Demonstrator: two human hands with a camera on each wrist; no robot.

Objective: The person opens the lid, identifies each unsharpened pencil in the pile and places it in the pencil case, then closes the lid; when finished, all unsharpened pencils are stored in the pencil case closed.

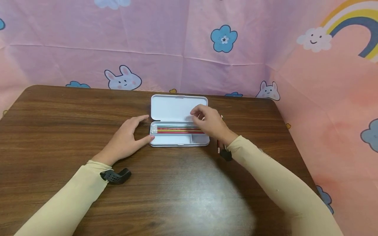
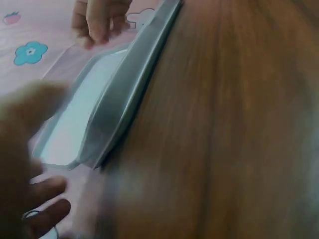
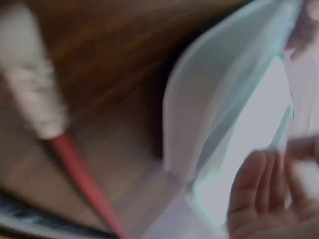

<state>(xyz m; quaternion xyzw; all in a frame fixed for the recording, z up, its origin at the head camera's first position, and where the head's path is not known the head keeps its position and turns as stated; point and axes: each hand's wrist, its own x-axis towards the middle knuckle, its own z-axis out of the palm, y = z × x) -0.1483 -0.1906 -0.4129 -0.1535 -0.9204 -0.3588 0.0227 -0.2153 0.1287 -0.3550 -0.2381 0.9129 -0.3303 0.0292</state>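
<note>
A white pencil case (image 1: 172, 140) lies on the table with its lid (image 1: 171, 108) hinged back. Several colored pencils (image 1: 177, 130) lie side by side in its long rear compartment, eraser ends to the left. My left hand (image 1: 125, 139) is spread beside the case's left end, thumb tip at its front left corner and fingers extended near the hinge. Over the right end of the case, my right hand (image 1: 211, 123) has loosely bent fingers, with nothing visible between them. It covers the other ends of the pencils. In the right wrist view, its fingers (image 3: 269, 179) overlap the white lid.
Right of the case, under my right wrist, a red pencil (image 1: 218, 146) lies on the wooden table (image 1: 177, 183), partly hidden along with others by the arm. The case's front compartments hold nothing visible. A patterned pink cloth (image 1: 165, 32) hangs behind the table and along its right side.
</note>
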